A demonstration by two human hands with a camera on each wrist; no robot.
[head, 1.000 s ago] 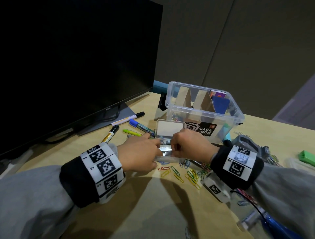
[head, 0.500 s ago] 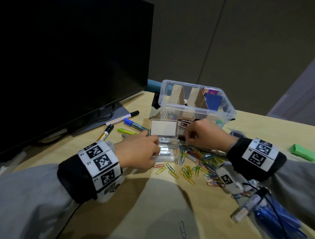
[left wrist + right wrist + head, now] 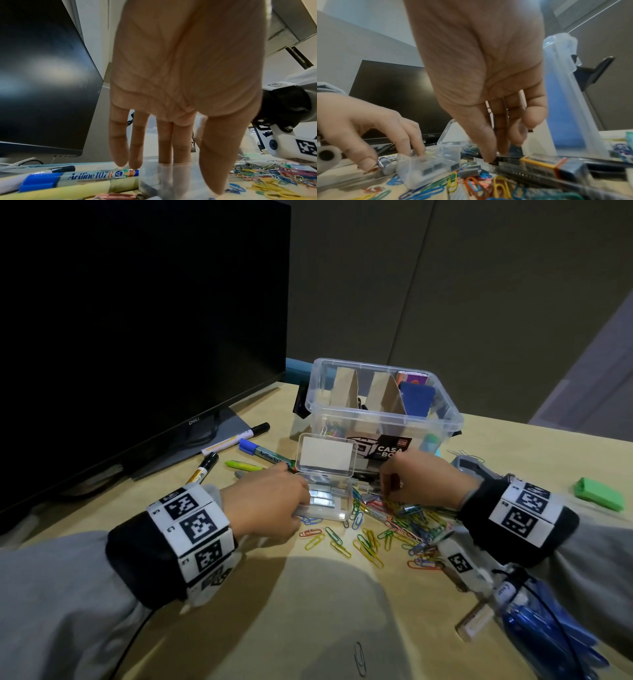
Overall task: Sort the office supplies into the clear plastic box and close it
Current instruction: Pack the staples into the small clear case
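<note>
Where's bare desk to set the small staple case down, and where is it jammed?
Free: the desk strip nearest the person, between the two sleeves, bordered ahead by the paper clips, with one stray clip. Also between the right hand and the green eraser. Crowded: the clip pile and the markers left of the clear plastic box.

Tan desk [image 3: 239, 611], scattered paper clips [image 3: 370, 542], markers [image 3: 263, 453], clear box [image 3: 380, 412], monitor [image 3: 137, 320]
</note>
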